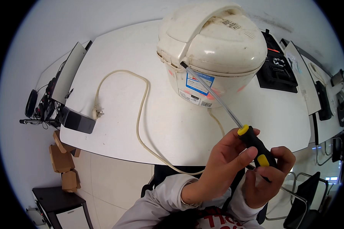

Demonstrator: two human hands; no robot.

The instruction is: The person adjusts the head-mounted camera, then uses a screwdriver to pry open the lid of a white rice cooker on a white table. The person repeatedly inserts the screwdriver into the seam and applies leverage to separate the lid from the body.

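A long screwdriver [226,108] with a black and yellow handle slants up and to the left from my hands. Its dark tip is at the hinge end of the carrying handle on a worn, off-white rice cooker [225,49]; whether it touches the cooker I cannot tell. My left hand [226,158] is closed around the front of the screwdriver's handle, thumb on top. Around the back end of that handle curl the fingers of my right hand [269,181]. The cooker stands with its lid down and has blue and white labels on its front.
A pale power cord [143,103] loops over the white table [114,145], its plug [97,113] at the left. Beside the plug lies a dark grey box [77,119]. An open black tool case [277,70] is right of the cooker. Cardboard boxes [62,158] are on the floor.
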